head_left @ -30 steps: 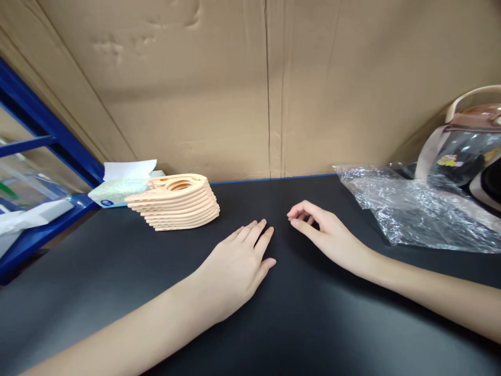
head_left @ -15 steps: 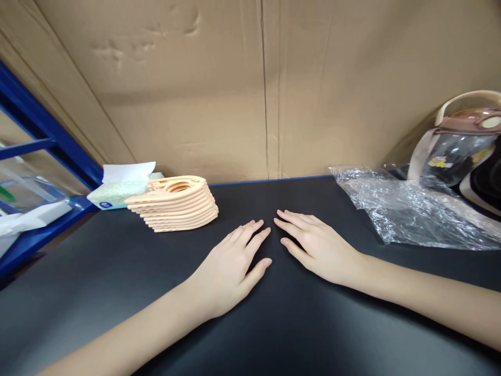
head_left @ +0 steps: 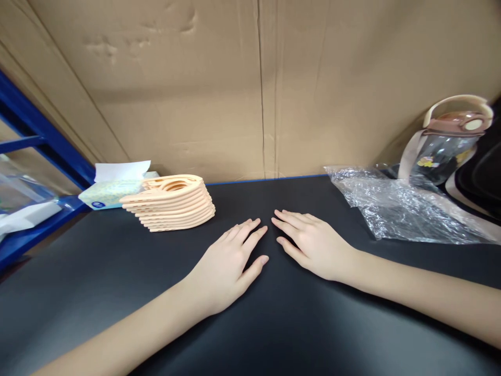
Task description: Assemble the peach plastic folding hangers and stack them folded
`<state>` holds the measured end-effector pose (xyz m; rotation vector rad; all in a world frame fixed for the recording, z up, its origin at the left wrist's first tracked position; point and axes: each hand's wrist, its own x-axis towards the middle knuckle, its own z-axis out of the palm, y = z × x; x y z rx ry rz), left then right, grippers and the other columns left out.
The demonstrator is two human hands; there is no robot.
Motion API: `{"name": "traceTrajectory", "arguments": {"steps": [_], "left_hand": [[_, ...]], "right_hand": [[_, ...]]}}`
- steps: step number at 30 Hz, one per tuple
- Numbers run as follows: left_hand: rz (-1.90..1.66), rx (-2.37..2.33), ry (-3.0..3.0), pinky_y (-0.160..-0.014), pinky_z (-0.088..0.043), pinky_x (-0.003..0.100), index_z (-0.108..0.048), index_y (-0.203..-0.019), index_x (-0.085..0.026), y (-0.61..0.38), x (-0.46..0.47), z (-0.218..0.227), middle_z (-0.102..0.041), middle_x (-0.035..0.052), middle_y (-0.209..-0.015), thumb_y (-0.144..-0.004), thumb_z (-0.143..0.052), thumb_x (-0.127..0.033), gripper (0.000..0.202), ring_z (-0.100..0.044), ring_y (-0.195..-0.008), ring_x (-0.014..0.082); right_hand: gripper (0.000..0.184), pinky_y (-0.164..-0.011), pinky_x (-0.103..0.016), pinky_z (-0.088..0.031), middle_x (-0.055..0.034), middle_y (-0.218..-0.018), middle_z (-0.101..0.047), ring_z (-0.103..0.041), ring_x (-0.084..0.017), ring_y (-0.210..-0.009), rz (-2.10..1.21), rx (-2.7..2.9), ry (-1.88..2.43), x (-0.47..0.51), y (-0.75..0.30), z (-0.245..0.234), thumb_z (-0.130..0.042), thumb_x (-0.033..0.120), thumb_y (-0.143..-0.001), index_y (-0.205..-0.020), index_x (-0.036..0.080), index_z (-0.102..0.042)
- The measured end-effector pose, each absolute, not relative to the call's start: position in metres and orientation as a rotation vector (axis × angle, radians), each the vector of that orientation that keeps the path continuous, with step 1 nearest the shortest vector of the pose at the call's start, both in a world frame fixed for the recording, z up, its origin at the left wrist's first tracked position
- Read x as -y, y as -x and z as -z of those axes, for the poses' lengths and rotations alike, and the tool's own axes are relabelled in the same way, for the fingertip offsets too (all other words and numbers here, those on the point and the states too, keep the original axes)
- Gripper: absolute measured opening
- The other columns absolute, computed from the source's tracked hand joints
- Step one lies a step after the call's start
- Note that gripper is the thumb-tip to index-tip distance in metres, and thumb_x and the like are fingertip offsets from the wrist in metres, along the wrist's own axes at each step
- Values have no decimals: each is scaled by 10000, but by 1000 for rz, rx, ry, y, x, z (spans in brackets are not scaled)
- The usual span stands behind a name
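My left hand (head_left: 229, 261) lies palm down on the black tabletop (head_left: 242, 334), its fingers stretched out and thumb apart. Opposite it, my right hand (head_left: 319, 243) also rests flat with spread fingers. A small gap separates the fingertips, and neither hand holds anything. Beyond my left hand, to its left, is a neat stack of peach plastic pieces (head_left: 180, 209) with curved, looped outlines that look like clothes hangers. The nearest thing to my right hand is a crumpled clear plastic bag (head_left: 410, 211), apart from it on the right.
Behind the stack is a tissue pack (head_left: 109, 193) with a tissue sticking out. A clear drinking bottle (head_left: 442, 146) with a brown lid and strap stands at the back right. Cardboard (head_left: 195, 104) walls the back; a blue metal frame (head_left: 66, 151) runs along the left.
The whole view has shifted slightly, so things appear a little further left and more of the bottle shows. Both hands stay flat in the same place on the table.
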<state>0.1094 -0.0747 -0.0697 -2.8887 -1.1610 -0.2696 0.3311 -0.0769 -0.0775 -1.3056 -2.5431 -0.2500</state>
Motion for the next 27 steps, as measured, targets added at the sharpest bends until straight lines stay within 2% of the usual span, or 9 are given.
{"name": "traceTrajectory", "arguments": {"steps": [5,8,11,13,17,19,21,23,27], "left_hand": [[286,1179,2881,-1135,-377,512,-435,-1447,-137,-108,74,72,-413,150,-1528,-1011,-386,-394,509,-389,-1409,306],[290,1188,2882,-1135,-379,505,-434,-1447,-145,-107,74,72,-410,145,-1530,-1010,-394,-387,501,-395,-1405,306],[276,1195,2879,-1135,-376,515,-428,-1453,-143,-107,75,72,-397,148,-1537,-1010,-393,-384,505,-384,-1410,315],[262,1195,2880,-1133,-375,524,-424,-1456,-139,-107,75,72,-391,153,-1539,-1013,-385,-383,508,-381,-1411,320],[269,1189,2882,-1122,-389,528,-423,-1458,-134,-106,75,72,-399,159,-1533,-1012,-386,-375,508,-394,-1403,324],[272,1187,2878,-1116,-395,533,-427,-1455,-130,-106,75,72,-400,162,-1532,-1012,-384,-373,507,-396,-1401,326],[277,1177,2874,-1112,-399,537,-431,-1452,-127,-106,74,73,-405,165,-1528,-1012,-381,-373,507,-397,-1401,325],[282,1169,2871,-1110,-401,539,-433,-1450,-124,-107,74,73,-412,168,-1523,-1012,-381,-371,506,-398,-1401,323],[268,1193,2868,-1108,-403,536,-438,-1448,-128,-108,75,73,-410,165,-1525,-1009,-385,-378,508,-408,-1393,329]], "right_hand": [[392,-877,-424,-543,-190,-1249,-671,-686,-308,-1058,496,2572,1425,84,-328,66,-434,256,-983,-1225,36,-652],[284,-736,-381,-543,-120,-976,-754,-722,-266,-834,538,2612,1534,80,-336,47,-506,290,-959,-1026,113,-717],[252,-652,-358,-501,-91,-805,-714,-704,-270,-753,767,2520,1648,72,-354,29,-525,308,-947,-835,137,-674],[225,-595,-334,-460,-92,-765,-685,-692,-272,-730,943,2456,1704,71,-371,23,-564,311,-922,-800,136,-639],[234,-529,-322,-387,-105,-708,-655,-666,-271,-645,1233,2404,1711,86,-410,30,-632,353,-868,-800,130,-615],[235,-530,-322,-383,-109,-697,-651,-665,-265,-650,1306,2397,1672,98,-428,38,-542,322,-922,-825,127,-631],[372,-489,-327,-362,-121,-650,-645,-636,-241,-552,1337,2367,1588,110,-444,46,-399,326,-979,-762,135,-634],[457,-444,-325,-342,-144,-709,-685,-627,-217,-492,1297,2378,1525,119,-457,51,-314,335,-1007,-817,118,-668],[527,-475,-346,-435,-159,-800,-743,-681,-231,-532,1226,2463,1452,134,-464,57,-235,320,-1026,-1026,70,-699]]}}
